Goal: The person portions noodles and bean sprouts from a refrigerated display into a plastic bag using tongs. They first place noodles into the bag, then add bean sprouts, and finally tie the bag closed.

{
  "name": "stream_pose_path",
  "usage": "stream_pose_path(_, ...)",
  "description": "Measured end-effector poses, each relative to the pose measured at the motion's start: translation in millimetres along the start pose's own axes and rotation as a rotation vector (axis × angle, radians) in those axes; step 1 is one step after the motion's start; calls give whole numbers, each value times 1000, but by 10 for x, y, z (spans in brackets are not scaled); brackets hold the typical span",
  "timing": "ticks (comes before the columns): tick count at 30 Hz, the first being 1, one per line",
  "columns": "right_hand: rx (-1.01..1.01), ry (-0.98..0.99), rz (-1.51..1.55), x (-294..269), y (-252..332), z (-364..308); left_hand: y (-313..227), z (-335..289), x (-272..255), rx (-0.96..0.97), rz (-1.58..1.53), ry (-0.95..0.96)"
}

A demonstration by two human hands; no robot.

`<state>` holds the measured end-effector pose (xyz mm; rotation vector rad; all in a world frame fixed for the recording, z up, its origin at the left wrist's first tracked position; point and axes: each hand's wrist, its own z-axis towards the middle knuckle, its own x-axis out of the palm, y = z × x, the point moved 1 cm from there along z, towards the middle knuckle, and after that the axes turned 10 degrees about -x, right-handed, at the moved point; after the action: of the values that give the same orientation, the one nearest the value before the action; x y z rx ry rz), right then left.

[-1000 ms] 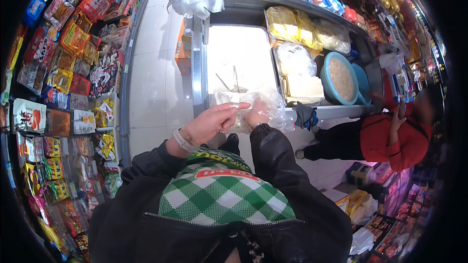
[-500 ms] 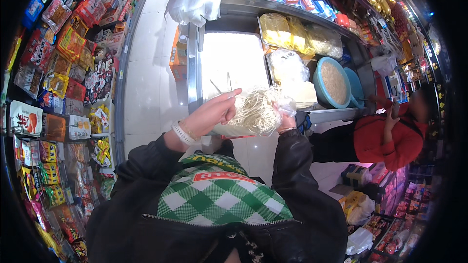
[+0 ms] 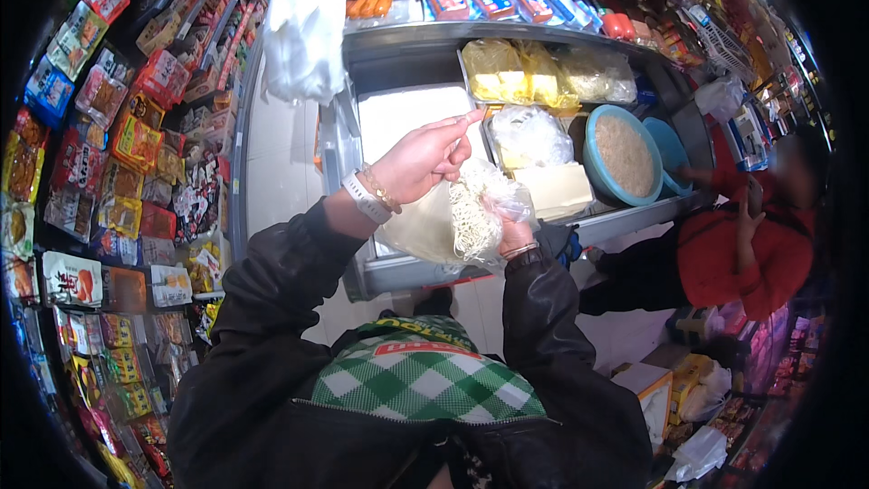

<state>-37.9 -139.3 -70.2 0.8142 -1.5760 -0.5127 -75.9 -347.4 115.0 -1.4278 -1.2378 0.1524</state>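
Observation:
A clear plastic bag (image 3: 412, 228) with pale, noodle-like strands (image 3: 475, 217) bunched in it hangs over the near edge of the display case. My right hand (image 3: 517, 234) grips the gathered side of this bag, and the film partly covers its fingers. Above the strands, my left hand (image 3: 425, 158) is raised with the index finger stretched out and the other fingers loosely curled. I see nothing in it. A white tray (image 3: 398, 109) lies just beyond, partly hidden by that hand.
Inside the metal case (image 3: 625, 217) are yellow bags (image 3: 516, 72), a clear bag (image 3: 531, 138), a pale flat stack (image 3: 550, 190) and a blue basin (image 3: 625, 154) of grain-like food. White plastic bags (image 3: 303, 27) hang at left. A person in red (image 3: 751, 249) stands at right, holding a phone.
My left hand has moved up and right, over the strands. The strands have sunk lower into the bag in my right hand. My view has shifted, so the hanging bags appear farther left.

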Motion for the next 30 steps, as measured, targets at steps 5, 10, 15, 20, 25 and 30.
stream_pose_path(5, 31, 0, 196, -198, 90, 656, -294, 458, -45, 36, 85, -145)
stream_pose_path(10, 93, -38, 315, -291, 63, 1392, -434, 894, -400, 132, 114, -271)
stream_pose_path(15, 129, 33, 344, -301, -56, 2004, -442, 1363, -851, 140, 167, -272)
stream_pose_path(20, 127, -46, 380, -400, -220, 2371, -379, 1826, -1396, 149, 224, -263)
stream_pose_path(25, 155, -157, 441, -592, -599, 2742, -193, 2178, -1984, 140, 134, -318)
stream_pose_path(30, 154, -52, 476, -685, -883, 3029, -19, 2411, -2310, 159, -92, -328)
